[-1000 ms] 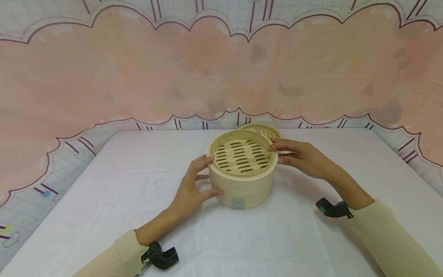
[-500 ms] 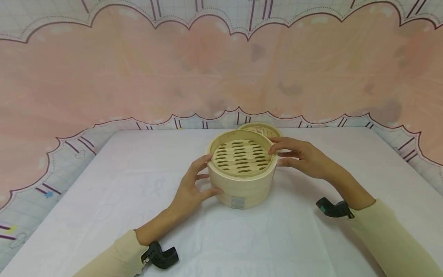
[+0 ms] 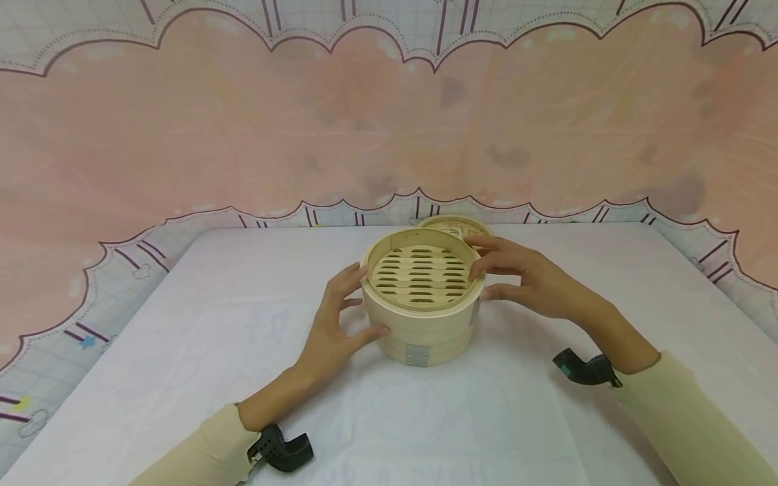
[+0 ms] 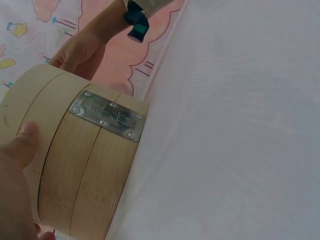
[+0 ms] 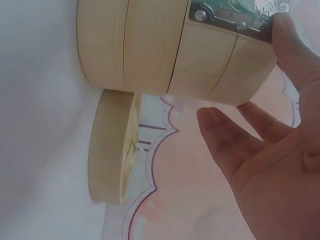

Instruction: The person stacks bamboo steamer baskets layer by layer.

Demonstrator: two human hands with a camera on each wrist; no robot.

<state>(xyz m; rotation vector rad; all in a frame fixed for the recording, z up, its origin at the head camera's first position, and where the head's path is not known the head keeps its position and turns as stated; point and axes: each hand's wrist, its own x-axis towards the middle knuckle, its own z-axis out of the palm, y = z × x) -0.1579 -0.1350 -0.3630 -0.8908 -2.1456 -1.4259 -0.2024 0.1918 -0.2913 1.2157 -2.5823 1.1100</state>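
In the head view, a round bamboo steamer of two stacked tiers stands on the white table. Its upper tier (image 3: 419, 317) shows a slotted floor, and the lower tier (image 4: 95, 170) carries a metal plate (image 4: 110, 115). My left hand (image 3: 331, 324) holds the upper tier from the left, thumb on the front wall and fingers at the rim. From the right my right hand (image 3: 535, 280) grips the same tier, one finger over the rim. Its thumb lies at another metal plate (image 5: 240, 15) on the upper tier, in the right wrist view.
Behind the steamer lies a round bamboo lid (image 3: 458, 224), partly hidden by it. The white-covered table (image 3: 182, 351) extends around both, with a patterned pink and white cloth (image 3: 304, 135) beyond its edges.
The upper tier has turned a little clockwise; its slots now run level and a metal plate shows at its right side. My right hand has shifted slightly left, my left fingers slightly up-left.
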